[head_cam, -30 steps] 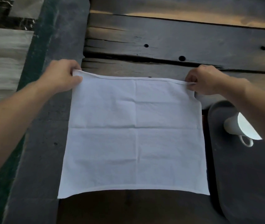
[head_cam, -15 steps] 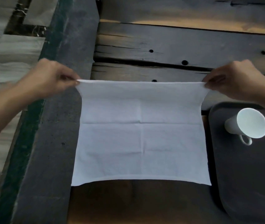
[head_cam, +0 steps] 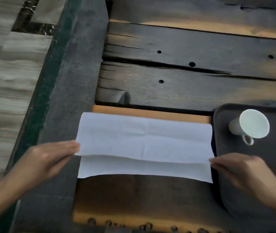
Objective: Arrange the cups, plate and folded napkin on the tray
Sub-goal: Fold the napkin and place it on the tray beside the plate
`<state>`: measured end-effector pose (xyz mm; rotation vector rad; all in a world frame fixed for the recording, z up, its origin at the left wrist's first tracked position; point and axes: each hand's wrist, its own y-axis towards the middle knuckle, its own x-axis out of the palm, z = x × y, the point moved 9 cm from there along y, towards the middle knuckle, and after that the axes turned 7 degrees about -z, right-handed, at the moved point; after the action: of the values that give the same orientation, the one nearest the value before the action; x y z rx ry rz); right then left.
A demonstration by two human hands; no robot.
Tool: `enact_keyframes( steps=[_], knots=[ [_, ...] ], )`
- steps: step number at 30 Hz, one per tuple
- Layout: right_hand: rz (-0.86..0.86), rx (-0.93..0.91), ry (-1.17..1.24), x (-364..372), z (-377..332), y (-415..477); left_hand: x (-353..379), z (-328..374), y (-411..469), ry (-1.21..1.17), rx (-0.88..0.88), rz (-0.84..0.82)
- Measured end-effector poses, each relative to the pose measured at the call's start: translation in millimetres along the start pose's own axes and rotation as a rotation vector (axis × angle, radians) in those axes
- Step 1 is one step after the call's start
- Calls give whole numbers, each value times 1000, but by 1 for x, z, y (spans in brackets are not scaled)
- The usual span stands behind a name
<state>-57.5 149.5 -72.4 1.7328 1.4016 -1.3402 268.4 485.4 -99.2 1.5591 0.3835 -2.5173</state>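
From the head camera, a white square cloth napkin (head_cam: 144, 145) lies on the dark weathered wooden table (head_cam: 184, 84), its far half doubled toward the person. The left hand (head_cam: 50, 162) pinches the folded layer's left corner and the right hand (head_cam: 238, 170) pinches its right corner. Just beside the napkin, a white ceramic cup (head_cam: 250, 126) stands on a dark rounded tray (head_cam: 251, 165)
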Motion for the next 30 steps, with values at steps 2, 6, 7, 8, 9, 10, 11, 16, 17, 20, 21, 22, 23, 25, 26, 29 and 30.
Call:
enact_keyframes(
  steps=[2,6,7,8,9,10,11,16,17,20,21,22,23,25,26,29,30],
  knots=[
    [-28,13,17,22,0,-14,20,9,-17,24,-12,12],
    [-16,-59,-78,52,0,-29,49,24,-38,96,-23,31],
    [-9,-77,-106,56,1,-31,55,28,-40,114,-26,30],
    [-5,-90,-135,59,2,-31,58,30,-42,126,-35,27],
    [-4,-100,-159,62,4,-32,61,32,-44,133,-45,26],
    [1,-111,-178,64,7,-33,62,33,-45,138,-54,28],
    [3,-120,-188,65,9,-34,63,33,-46,141,-59,33],
    [7,-164,-197,69,11,-37,65,34,-50,106,-55,49],
    [11,-172,-196,71,10,-39,65,34,-50,102,-57,47],
    [24,-174,-183,72,13,-44,64,38,-51,97,-59,49],
    [23,-176,-184,73,13,-45,64,40,-52,102,-55,50],
    [20,-179,-188,75,14,-48,64,42,-53,108,-51,50],
    [15,-181,-196,77,14,-50,65,43,-54,114,-46,51],
    [12,-190,-222,79,14,-53,68,45,-56,122,-46,63],
    [15,-199,-239,80,13,-54,69,45,-57,122,-51,71],
    [39,-205,-279,82,12,-58,75,40,-61,110,-78,83],
    [46,-200,-286,83,13,-59,77,38,-61,109,-89,84]
  ],
)
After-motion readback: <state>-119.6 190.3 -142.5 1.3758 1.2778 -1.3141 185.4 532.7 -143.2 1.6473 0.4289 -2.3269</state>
